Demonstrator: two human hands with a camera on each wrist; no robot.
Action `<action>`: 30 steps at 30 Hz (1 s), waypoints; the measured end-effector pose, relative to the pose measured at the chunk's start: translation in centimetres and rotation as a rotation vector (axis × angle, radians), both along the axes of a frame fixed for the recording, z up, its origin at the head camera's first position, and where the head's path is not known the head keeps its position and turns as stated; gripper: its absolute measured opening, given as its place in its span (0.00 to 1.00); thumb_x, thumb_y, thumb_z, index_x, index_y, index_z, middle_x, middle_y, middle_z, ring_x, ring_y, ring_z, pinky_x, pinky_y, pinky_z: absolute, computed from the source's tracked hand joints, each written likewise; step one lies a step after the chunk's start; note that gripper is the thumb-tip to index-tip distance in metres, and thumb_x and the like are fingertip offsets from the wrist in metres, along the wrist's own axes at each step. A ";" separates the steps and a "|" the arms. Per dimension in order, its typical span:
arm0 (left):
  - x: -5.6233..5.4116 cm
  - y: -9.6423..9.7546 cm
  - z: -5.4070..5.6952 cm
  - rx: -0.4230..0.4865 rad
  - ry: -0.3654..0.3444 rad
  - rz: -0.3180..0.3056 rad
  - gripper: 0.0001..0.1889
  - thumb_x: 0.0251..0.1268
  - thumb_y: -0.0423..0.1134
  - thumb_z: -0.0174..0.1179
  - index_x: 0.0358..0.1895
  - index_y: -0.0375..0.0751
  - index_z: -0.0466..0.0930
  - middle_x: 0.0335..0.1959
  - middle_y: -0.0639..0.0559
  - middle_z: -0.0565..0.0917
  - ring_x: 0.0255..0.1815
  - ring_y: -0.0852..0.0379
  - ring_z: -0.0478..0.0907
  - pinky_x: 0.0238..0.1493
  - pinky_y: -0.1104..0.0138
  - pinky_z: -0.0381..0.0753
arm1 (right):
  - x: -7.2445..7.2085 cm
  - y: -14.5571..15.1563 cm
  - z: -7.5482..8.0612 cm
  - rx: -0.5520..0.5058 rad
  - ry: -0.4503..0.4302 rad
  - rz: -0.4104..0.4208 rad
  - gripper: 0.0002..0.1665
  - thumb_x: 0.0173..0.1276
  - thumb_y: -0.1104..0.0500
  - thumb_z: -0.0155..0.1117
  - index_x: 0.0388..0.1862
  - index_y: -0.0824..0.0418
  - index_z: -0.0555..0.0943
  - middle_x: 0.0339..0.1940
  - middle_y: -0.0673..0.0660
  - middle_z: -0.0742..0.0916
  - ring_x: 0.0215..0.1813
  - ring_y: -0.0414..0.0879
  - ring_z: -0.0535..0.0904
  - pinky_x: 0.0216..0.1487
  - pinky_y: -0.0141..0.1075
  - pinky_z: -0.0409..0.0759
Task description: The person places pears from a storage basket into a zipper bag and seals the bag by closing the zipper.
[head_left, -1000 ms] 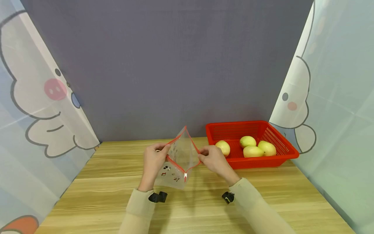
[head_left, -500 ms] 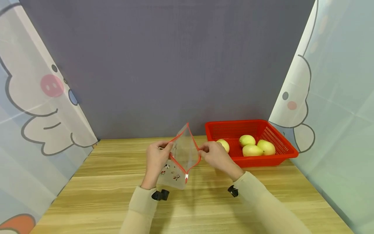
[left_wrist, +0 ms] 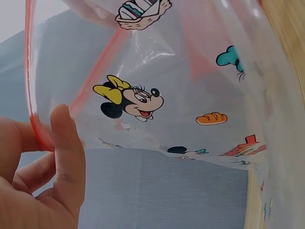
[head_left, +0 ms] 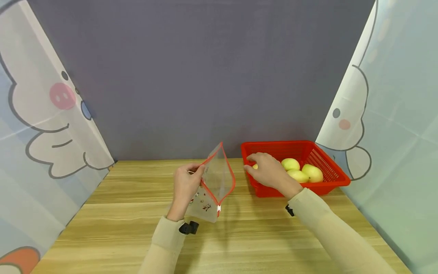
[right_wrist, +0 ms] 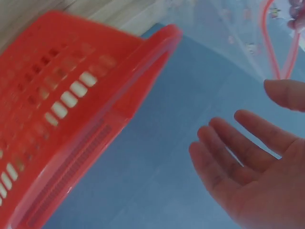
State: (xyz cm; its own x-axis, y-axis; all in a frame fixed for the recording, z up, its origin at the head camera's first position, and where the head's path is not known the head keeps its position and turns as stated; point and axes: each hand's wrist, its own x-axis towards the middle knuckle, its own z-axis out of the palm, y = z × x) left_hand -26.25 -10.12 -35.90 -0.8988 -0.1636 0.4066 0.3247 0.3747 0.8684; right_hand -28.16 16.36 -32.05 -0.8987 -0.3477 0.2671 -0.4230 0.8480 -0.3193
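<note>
A clear zip bag (head_left: 219, 179) with red edging, a white slider and printed cartoon figures hangs with its mouth spread apart. My left hand (head_left: 187, 182) pinches the red edge on the bag's left side; in the left wrist view the thumb and fingers (left_wrist: 66, 157) grip that edge. My right hand (head_left: 270, 171) is off the bag, over the left end of the red basket (head_left: 328, 171), fingers spread and holding nothing. Beneath it one pale yellow-green fruit (head_left: 255, 166) is mostly hidden. Several more such fruits (head_left: 313, 173) lie in the basket.
The wooden table (head_left: 119, 213) extends under both arms. A grey backdrop (head_left: 205, 76) rises behind it, with printed cartoon curtains (head_left: 393, 114) at either side. The basket's rim (right_wrist: 157, 43) stands close beside the right hand.
My right hand has let go of the bag's right edge and moved right, over the basket. The left hand keeps its hold, nearly in place, and the bag's mouth stays spread.
</note>
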 end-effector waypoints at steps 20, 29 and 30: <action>0.2 0.1 0.6 -0.017 -0.010 -0.007 0.10 0.70 0.38 0.66 0.42 0.33 0.90 0.29 0.45 0.84 0.16 0.57 0.80 0.16 0.67 0.79 | -2.5 6.3 -1.6 0.322 0.012 -0.192 0.48 0.75 0.31 0.50 0.79 0.65 0.64 0.77 0.75 0.64 0.76 0.73 0.57 0.75 0.69 0.53; 0.4 0.3 0.3 -0.013 0.012 -0.002 0.08 0.69 0.36 0.67 0.40 0.35 0.90 0.27 0.46 0.84 0.15 0.58 0.80 0.15 0.67 0.80 | -3.5 8.5 -2.8 0.330 -0.038 -0.218 0.50 0.75 0.29 0.48 0.78 0.66 0.64 0.76 0.77 0.64 0.75 0.75 0.58 0.73 0.71 0.54; 0.4 0.3 0.2 -0.011 0.013 -0.002 0.07 0.69 0.36 0.67 0.40 0.35 0.90 0.27 0.46 0.84 0.15 0.58 0.80 0.15 0.67 0.80 | -3.7 8.7 -3.0 0.326 -0.044 -0.219 0.50 0.75 0.29 0.48 0.78 0.67 0.64 0.76 0.77 0.65 0.74 0.75 0.58 0.73 0.71 0.54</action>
